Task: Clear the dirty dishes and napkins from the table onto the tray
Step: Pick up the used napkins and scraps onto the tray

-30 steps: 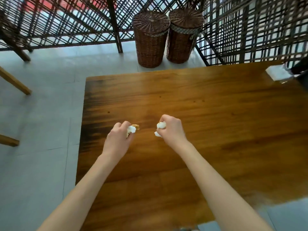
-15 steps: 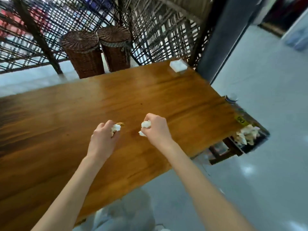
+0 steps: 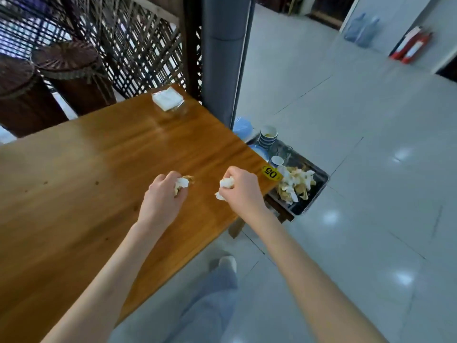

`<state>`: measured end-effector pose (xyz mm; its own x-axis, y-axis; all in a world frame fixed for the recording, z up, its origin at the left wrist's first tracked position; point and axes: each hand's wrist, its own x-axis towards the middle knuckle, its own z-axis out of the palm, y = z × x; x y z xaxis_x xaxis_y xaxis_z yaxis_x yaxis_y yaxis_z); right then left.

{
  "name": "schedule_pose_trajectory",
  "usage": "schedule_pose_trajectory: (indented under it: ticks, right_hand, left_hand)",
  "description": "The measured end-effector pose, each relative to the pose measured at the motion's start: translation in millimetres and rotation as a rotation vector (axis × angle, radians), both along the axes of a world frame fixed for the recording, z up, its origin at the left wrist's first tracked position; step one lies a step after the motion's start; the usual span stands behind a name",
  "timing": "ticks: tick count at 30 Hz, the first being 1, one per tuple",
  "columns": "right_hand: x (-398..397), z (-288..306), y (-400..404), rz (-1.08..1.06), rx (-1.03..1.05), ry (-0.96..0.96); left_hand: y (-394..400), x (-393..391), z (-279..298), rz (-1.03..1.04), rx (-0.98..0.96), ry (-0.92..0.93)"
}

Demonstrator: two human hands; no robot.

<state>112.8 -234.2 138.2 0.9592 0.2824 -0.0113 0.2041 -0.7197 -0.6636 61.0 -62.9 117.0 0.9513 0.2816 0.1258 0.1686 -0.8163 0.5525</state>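
Two bare arms, mine, reach forward over a broad wooden table, a glossy amber slab with long straight grain. Beyond the table's right-hand end the floor is pale, shiny tile with soft light spots. Behind the table's far edge stands a dark lattice screen of crossed strips, a smooth grey round pillar, and two brown woven baskets with domed lids.

Just off the table's right corner, lower than the top, sits a dark rectangular metal tray. It carries a heap of crumpled, stained napkins, a stack of small ribbed bowls and a small white cup. A yellow oval sticker reading 05 marks that corner of the table. Near the table's far edge rests a square stack of clean white napkins.

My left hand hovers over the table, knuckles up, fingers curled tight around a crushed white napkin wad with a tan scrap showing. My right hand, nearer the tray corner, is likewise fisted around a second crumpled white napkin, a bit poking out below.
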Motion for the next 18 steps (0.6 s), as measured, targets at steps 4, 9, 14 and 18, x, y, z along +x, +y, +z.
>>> schedule_pose_trajectory:
  ticks: [4,9,14,18]
  right_hand:
    - [69.7,-4.6,-51.1,-0.047,-0.02,0.026]
    - [155.0,-8.4,-109.1,-0.085,-0.042,0.083]
    - [229.3,-18.9,-164.5,-0.12,-0.056,0.104]
    - [286.1,-31.4,-212.2,-0.087,-0.09,0.116]
  left_hand:
    - [-46.5,75.7,-3.9,-0.032,-0.038,0.0]
    - [-106.5,167.7,-2.4,-0.059,-0.074,0.038]
    - [-162.8,239.8,-7.1,-0.097,-0.1,0.082]
    - [-211.7,284.6,-29.2,-0.101,-0.131,0.128]
